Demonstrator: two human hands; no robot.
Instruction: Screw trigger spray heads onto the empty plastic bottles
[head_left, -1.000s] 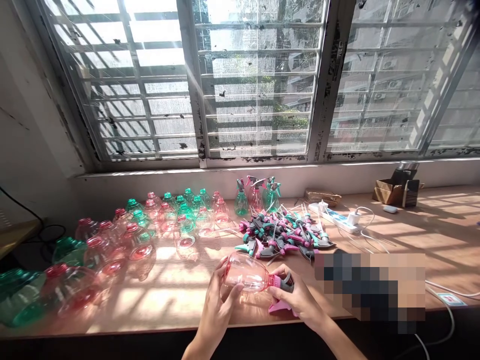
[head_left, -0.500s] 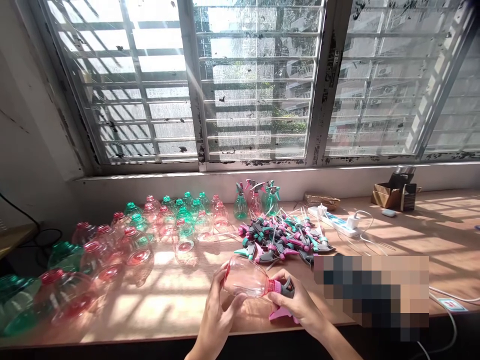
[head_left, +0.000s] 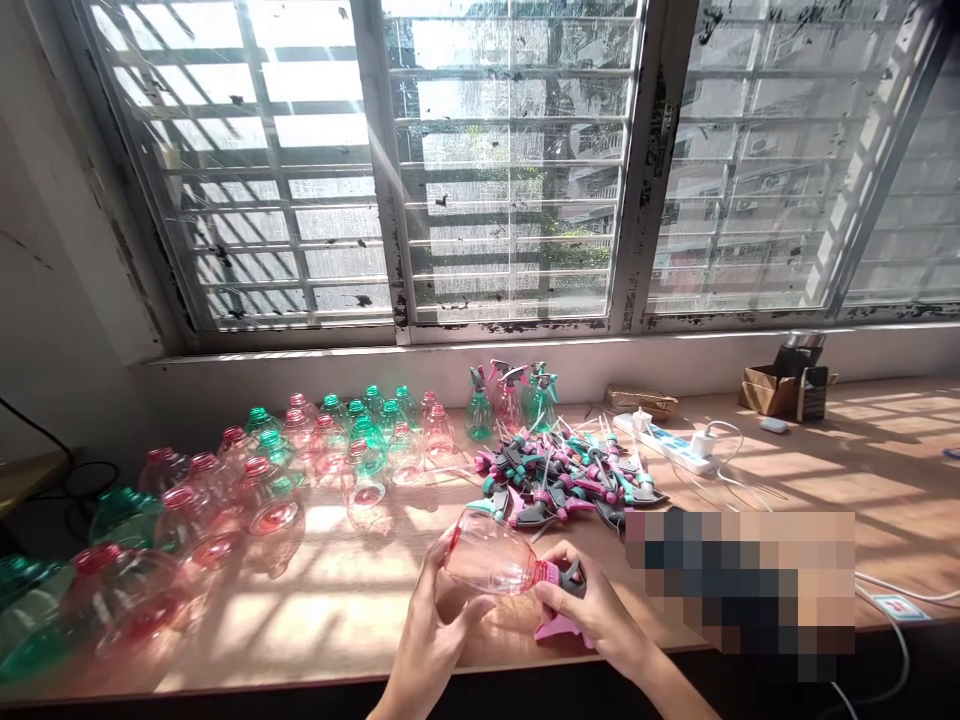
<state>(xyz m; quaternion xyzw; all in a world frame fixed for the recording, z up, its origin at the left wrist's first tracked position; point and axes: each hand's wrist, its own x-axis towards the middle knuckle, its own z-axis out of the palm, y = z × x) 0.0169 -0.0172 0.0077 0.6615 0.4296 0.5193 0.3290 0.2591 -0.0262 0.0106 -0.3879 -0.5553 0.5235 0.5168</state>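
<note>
A clear pink spray bottle (head_left: 491, 555) lies nearly on its side between my hands, above the front of the wooden table. My left hand (head_left: 441, 612) is wrapped round its wide base end. At the neck, my right hand (head_left: 583, 598) grips the pink-and-grey spray head (head_left: 559, 630), its fingers closed about the collar. The pink trigger part points down toward the table edge. Just behind the bottle is a heap of loose spray heads (head_left: 555, 475) in pink, teal and grey, with thin tubes sticking out.
Several open pink and green bottles (head_left: 274, 500) stand at the left. Bottles with spray heads (head_left: 508, 400) stand by the wall. Right of the heap are a white power strip (head_left: 664, 445) with cables, and a cardboard box (head_left: 769, 390). A blurred patch (head_left: 750, 580) hides the right front.
The view has shifted very slightly. Both hands keep their hold on the bottle and spray head, with hardly any movement.
</note>
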